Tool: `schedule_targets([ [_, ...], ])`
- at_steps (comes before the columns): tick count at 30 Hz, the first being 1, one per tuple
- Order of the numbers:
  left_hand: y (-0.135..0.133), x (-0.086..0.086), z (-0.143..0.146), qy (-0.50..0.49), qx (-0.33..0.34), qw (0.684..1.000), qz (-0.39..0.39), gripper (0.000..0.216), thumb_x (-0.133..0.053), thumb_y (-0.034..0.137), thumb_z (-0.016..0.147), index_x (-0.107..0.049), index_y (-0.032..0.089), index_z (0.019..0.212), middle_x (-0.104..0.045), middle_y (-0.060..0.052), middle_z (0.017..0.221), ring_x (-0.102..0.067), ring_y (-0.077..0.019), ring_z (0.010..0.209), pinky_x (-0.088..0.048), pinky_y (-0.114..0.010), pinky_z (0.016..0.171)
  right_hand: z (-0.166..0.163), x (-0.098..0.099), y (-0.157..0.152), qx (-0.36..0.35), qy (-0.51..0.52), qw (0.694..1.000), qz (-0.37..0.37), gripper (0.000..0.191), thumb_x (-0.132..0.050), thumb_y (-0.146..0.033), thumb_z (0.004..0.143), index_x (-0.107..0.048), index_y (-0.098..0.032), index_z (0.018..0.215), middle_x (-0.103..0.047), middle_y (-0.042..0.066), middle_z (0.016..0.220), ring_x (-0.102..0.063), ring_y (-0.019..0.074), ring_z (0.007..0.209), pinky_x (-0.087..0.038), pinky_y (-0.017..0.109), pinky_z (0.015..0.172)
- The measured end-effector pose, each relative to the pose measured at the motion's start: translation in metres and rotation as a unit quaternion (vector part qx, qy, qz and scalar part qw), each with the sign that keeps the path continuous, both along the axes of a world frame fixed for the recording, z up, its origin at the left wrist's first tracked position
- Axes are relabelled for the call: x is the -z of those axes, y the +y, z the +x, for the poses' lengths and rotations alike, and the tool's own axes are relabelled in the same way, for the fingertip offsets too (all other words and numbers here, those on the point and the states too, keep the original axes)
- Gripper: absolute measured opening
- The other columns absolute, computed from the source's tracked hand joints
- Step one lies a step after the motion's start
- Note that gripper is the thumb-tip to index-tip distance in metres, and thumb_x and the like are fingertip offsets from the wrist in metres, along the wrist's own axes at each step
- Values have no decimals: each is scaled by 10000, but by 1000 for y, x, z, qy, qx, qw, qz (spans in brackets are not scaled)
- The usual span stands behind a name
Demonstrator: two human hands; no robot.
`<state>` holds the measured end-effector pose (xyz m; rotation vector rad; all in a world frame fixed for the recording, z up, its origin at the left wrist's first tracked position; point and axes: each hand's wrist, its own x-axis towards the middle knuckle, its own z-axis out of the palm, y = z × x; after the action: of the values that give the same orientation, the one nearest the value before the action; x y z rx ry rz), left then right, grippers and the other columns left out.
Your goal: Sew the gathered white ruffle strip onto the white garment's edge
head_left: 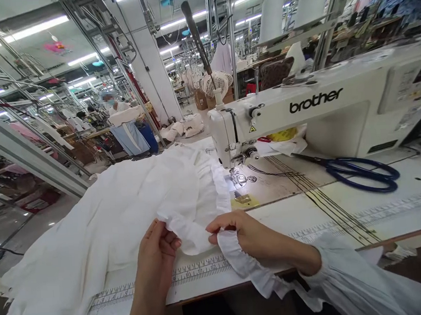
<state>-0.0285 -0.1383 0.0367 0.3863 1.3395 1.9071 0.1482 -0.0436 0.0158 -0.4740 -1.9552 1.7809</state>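
White fabric (138,189) with a gathered ruffle along its edge spreads over the left of the sewing table. My left hand (159,249) pinches the ruffled edge between thumb and fingers. Close by on the right, my right hand (242,233) is closed on the same edge. From under it a loose ruffle strip (240,259) hangs over the table's front edge. The sewing machine (282,111), marked "brother", stands behind, and its lit presser foot (238,175) is beside the fabric, apart from both hands.
Large scissors with blue handles (361,173) lie right of the needle area. A printed ruler (202,268) runs along the table's front. Dark lines (326,208) cross the tabletop. Farther back, a person (114,106) sits among other worktables, and white bundles (191,125) lie on the floor.
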Motion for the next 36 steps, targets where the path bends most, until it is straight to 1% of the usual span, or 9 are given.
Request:
schedule_targets([
  [3, 3, 3, -1, -18, -2, 1000, -8, 212, -799, 216, 657, -667, 120, 792, -643, 17, 669, -578, -75, 512, -447, -135, 348, 2, 4, 1, -8, -9, 1000, -19, 107, -651, -197, 814, -729, -137, 856, -627, 0, 745, -492, 104, 626, -372, 209, 571],
  [6, 5, 5, 1, -35, -5, 999, -17, 57, -670, 159, 789, -670, 115, 824, -678, -9, 721, -598, -74, 506, -457, -135, 345, 3, 6, 1, -19, -10, 999, -29, 89, -660, -192, 806, -722, -144, 849, -610, -13, 728, -485, 95, 621, -363, 197, 563],
  [11, 10, 5, 5, -57, -12, 998, -34, 175, -505, 74, 895, -662, 114, 829, -689, -9, 711, -618, -69, 485, -476, -129, 345, 0, 4, 2, -28, -8, 998, -55, 91, -661, -204, 804, -710, -142, 850, -574, -20, 711, -457, 86, 608, -344, 189, 543],
  [16, 10, 6, 8, -66, -12, 996, -54, 219, -478, 53, 913, -651, 107, 789, -695, -19, 676, -633, -81, 471, -510, -151, 358, -1, -1, 2, -24, -3, 998, -62, 148, -669, -273, 797, -676, -126, 790, -509, -24, 670, -402, 88, 588, -313, 203, 524],
  [21, 9, 5, 9, -66, -9, 996, -58, 220, -471, 77, 930, -651, 105, 808, -700, -28, 681, -649, -90, 497, -525, -158, 376, 3, -7, 2, -21, 11, 999, -42, 131, -577, -213, 791, -593, -139, 684, -461, -25, 657, -383, 98, 599, -303, 217, 532],
  [24, 10, 4, 9, -66, -9, 996, -56, 220, -466, 76, 932, -648, 104, 812, -695, -26, 672, -647, -91, 493, -526, -161, 378, 5, -7, 1, -22, 9, 999, -45, 108, -538, -186, 768, -543, -152, 666, -439, -27, 667, -366, 97, 593, -289, 217, 520],
  [31, 10, 4, 9, -64, -14, 996, -54, 232, -461, 73, 932, -639, 115, 790, -677, -8, 632, -636, -86, 473, -527, -160, 384, 4, -2, 2, -8, 5, 999, -46, 74, -543, -176, 750, -559, -148, 683, -446, -26, 666, -363, 98, 593, -286, 212, 513],
  [33, 9, 6, 9, -59, -13, 997, -53, 213, -474, 80, 927, -645, 118, 806, -695, -16, 673, -650, -89, 503, -537, -162, 406, 3, -1, 3, 2, 5, 999, -44, 88, -549, -198, 765, -571, -147, 698, -453, -24, 674, -366, 101, 601, -293, 212, 522],
  [36, 8, 8, 8, -46, -8, 998, -49, 188, -479, 94, 927, -662, 119, 890, -741, -67, 843, -709, -116, 672, -593, -195, 546, 2, 0, 3, 14, 0, 999, -38, 124, -565, -246, 790, -594, -145, 723, -467, -18, 687, -377, 112, 622, -309, 220, 551],
])
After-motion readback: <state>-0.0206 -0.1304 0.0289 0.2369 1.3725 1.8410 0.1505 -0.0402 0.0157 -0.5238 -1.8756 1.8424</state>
